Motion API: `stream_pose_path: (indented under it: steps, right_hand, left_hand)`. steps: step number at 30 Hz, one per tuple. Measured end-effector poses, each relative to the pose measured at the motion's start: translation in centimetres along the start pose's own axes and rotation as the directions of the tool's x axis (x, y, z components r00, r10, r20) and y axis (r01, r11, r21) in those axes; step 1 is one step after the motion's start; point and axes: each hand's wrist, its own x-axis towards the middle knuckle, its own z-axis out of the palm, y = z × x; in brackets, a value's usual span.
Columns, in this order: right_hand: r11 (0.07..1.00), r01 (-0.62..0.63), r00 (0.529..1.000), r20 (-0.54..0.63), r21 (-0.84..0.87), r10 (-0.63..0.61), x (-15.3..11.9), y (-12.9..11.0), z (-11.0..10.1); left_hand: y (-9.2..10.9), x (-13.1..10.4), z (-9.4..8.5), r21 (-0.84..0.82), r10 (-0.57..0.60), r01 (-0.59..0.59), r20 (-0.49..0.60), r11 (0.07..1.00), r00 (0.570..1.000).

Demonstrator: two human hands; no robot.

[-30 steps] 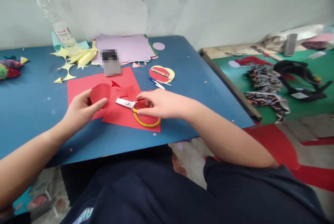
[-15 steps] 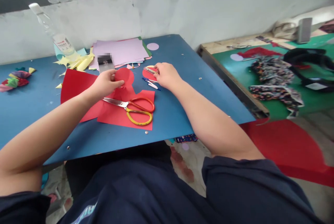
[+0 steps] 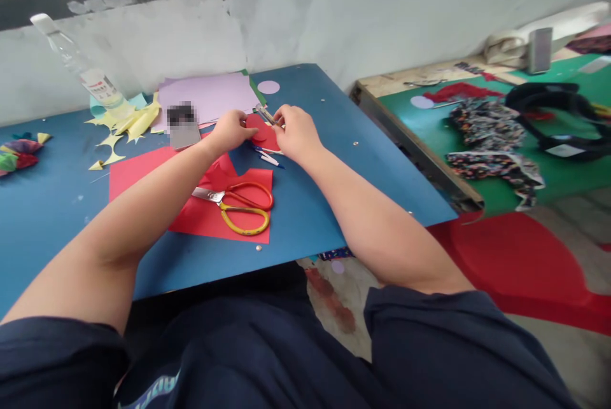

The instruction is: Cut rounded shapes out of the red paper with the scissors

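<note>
At the far left of the blue table (image 3: 57,199) lie some crumpled coloured scraps (image 3: 19,151), and beyond them, against the wall, a clear plastic bottle (image 3: 79,69) leans over a heap of yellow paper offcuts (image 3: 126,126). Right of these is a stack of lilac paper sheets (image 3: 210,94) with a small grey object at its near edge, its surface blurred. Nearer the person a red paper sheet (image 3: 138,170) lies flat, and on its right part rest the scissors (image 3: 236,202), with one orange and one yellow handle, blades pointing left, no hand on them. Beyond the scissors the left hand (image 3: 229,131) pinches the left edge of a red paper circle (image 3: 261,131) between narrowed fingers. The right hand (image 3: 296,132) meets it from the right, fingers curled narrow around a small stick-like tool (image 3: 265,115) whose kind I cannot tell. A pen (image 3: 267,156) lies just near of the circle. Far right, a green table (image 3: 563,183) carries patterned cloth (image 3: 491,142).
</note>
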Motion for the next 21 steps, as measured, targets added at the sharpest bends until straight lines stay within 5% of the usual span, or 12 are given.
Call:
stream_pose_path:
  steps: [4, 10, 16, 19, 21]
  right_hand:
    - [1.0, 0.016, 0.999, 0.031, -0.019, -0.015, 0.1, -0.1, 0.2]
    - [0.998, 0.039, 0.995, 0.096, -0.051, -0.034, 0.1, -0.1, 0.3]
    - [0.995, 0.092, 0.992, 0.089, -0.047, -0.088, -0.7, -1.1, -0.6]
    - [0.986, 0.165, 0.984, 0.074, 0.001, -0.165, -2.4, -3.4, -1.8]
    - [0.958, 0.268, 0.943, 0.173, 0.107, -0.283, -4.2, -5.5, -2.7]
  left_hand:
    - [0.3, 0.2, 0.2, 0.213, 0.047, -0.055, 0.045, 0.976, 0.998]
    - [0.6, -2.4, -0.8, 0.341, 0.147, -0.13, -0.026, 0.931, 0.989]
    - [1.2, -9.5, -3.4, 0.403, 0.232, -0.28, 0.165, 0.871, 0.959]
    - [0.6, -14.0, -5.2, 0.439, 0.243, -0.309, 0.201, 0.844, 0.949]
    - [-0.5, -16.5, -6.3, 0.447, 0.256, -0.313, 0.185, 0.838, 0.949]
